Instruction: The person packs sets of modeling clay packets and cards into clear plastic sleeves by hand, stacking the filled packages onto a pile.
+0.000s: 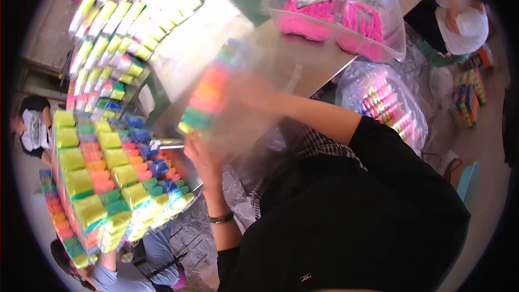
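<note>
The pack sits at ten o'clock, the left hand at its lower end, the right hand blurred alongside, neither grip clear to me, and a hasty swing could topple the stack toward nine o'clock.

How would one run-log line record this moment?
multicoloured pack: blurred, over table; left hand: at its near end; right hand: blurred, grip unclear; pink bundles: in clear bin
</note>
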